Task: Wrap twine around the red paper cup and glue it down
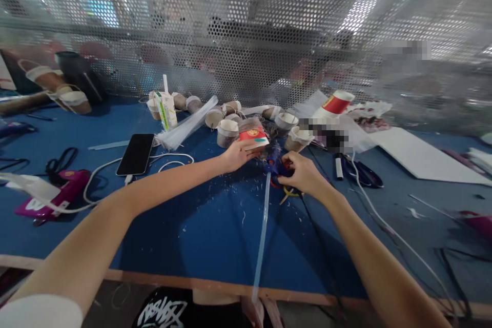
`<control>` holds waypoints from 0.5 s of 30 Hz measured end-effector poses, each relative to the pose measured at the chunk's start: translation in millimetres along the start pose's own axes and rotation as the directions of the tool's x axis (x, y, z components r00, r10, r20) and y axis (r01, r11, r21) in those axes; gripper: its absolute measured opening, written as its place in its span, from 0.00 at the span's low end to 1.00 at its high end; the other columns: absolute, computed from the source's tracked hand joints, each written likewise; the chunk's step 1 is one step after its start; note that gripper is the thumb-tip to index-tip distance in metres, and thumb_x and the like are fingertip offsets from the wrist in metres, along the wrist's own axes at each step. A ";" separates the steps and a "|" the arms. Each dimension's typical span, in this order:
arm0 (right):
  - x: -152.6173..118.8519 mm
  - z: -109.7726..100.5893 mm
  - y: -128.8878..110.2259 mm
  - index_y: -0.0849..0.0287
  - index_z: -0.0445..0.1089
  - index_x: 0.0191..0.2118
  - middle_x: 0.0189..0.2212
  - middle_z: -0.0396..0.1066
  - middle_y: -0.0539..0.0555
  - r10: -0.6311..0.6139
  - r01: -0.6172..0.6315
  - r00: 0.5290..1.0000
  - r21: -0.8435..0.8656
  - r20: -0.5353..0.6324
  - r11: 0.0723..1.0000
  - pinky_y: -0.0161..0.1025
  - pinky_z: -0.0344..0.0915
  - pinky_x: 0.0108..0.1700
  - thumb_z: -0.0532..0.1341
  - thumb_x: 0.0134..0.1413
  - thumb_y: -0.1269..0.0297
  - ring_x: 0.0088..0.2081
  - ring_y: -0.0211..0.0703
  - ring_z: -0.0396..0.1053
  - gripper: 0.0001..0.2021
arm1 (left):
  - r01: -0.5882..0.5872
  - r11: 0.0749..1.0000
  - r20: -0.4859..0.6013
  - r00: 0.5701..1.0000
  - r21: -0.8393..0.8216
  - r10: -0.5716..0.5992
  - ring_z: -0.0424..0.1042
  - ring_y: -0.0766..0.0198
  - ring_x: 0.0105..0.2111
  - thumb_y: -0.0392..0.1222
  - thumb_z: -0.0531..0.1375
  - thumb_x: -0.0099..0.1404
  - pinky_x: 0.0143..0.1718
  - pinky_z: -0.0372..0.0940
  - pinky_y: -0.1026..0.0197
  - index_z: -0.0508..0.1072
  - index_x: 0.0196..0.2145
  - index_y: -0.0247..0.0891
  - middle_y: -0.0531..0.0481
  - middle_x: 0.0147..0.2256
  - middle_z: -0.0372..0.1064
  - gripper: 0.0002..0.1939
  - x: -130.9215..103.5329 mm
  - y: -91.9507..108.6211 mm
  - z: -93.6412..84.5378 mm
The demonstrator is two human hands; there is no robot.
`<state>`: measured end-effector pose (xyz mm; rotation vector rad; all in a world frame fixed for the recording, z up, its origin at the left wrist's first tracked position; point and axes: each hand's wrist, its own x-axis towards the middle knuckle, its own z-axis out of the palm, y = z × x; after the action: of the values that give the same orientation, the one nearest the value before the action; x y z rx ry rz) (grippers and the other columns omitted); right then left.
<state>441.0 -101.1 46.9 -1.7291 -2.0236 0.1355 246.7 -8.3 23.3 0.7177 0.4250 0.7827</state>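
My left hand [239, 156] is closed around a red and white paper cup [251, 134], lying on its side, with a gold emblem and a teal mark. Brownish cord or wrap shows along the cup's upper part. My right hand [302, 174] grips a blue hot glue gun [272, 160], its nose close to the cup. Out of the gun's rear, a long clear glue stick [263, 230] sticks out towards me. Under the right hand lies something yellow [291, 192], partly hidden. Where the gun's tip meets the cup is too blurred to tell.
Several small twine-wrapped cups [227, 134] stand behind my hands. To the left are a phone [136, 155], a bundle of clear glue sticks [188, 125], a drink carton [166, 110] and a purple pouch [57, 197]. Scissors [363, 173], a cable and a white board [430, 156] lie right.
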 end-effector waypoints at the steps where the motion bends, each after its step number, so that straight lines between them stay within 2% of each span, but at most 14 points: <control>1: 0.3 -1.3 1.6 0.55 0.63 0.30 0.28 0.69 0.51 0.008 -0.008 1.000 0.009 -0.004 1.000 0.44 0.70 0.36 0.66 0.33 0.63 0.29 0.46 0.68 0.14 | 0.000 1.000 -0.005 1.000 0.001 0.000 0.73 0.52 0.53 0.33 0.58 0.60 0.60 0.59 0.51 0.77 0.36 0.33 0.42 0.36 0.79 0.08 6.5 -3.9 0.3; 4: 1.1 -8.3 7.5 0.55 0.64 0.29 0.27 0.69 0.51 0.037 -0.035 0.999 0.043 -0.029 0.998 0.45 0.70 0.36 0.67 0.32 0.62 0.29 0.46 0.69 0.14 | -0.017 1.000 -0.020 1.000 0.001 0.017 0.76 0.54 0.48 0.32 0.60 0.59 0.58 0.61 0.53 0.76 0.36 0.35 0.45 0.34 0.78 0.07 16.5 -12.9 -2.1; 8: 1.3 -24.0 15.8 0.56 0.66 0.29 0.27 0.70 0.51 0.072 -0.060 0.993 0.120 -0.098 0.991 0.47 0.71 0.37 0.69 0.29 0.60 0.30 0.47 0.69 0.15 | -0.032 0.999 -0.031 0.999 0.006 0.032 0.77 0.57 0.44 0.29 0.62 0.56 0.57 0.60 0.53 0.74 0.36 0.36 0.47 0.34 0.78 0.09 16.6 -16.1 -4.8; 11: -0.8 -37.1 18.6 0.55 0.67 0.29 0.27 0.71 0.51 0.107 -0.061 0.975 0.230 -0.195 0.971 0.47 0.72 0.36 0.70 0.29 0.57 0.30 0.48 0.70 0.17 | -0.051 0.999 -0.030 0.998 0.004 0.051 0.76 0.56 0.47 0.27 0.63 0.56 0.59 0.58 0.52 0.74 0.39 0.36 0.46 0.37 0.78 0.12 13.4 -14.9 -2.9; 15: -4.2 -39.7 9.7 0.53 0.66 0.30 0.27 0.72 0.51 0.194 -0.028 0.910 0.412 -0.366 0.911 0.48 0.73 0.35 0.69 0.36 0.49 0.29 0.48 0.72 0.18 | -0.078 0.997 -0.012 0.997 0.015 0.078 0.72 0.53 0.54 0.27 0.64 0.55 0.61 0.56 0.50 0.74 0.40 0.37 0.46 0.39 0.78 0.14 3.7 -10.4 1.5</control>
<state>466.5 -112.1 77.2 -1.4692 -1.4762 0.1991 255.0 -11.3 16.6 0.7463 0.4166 0.8589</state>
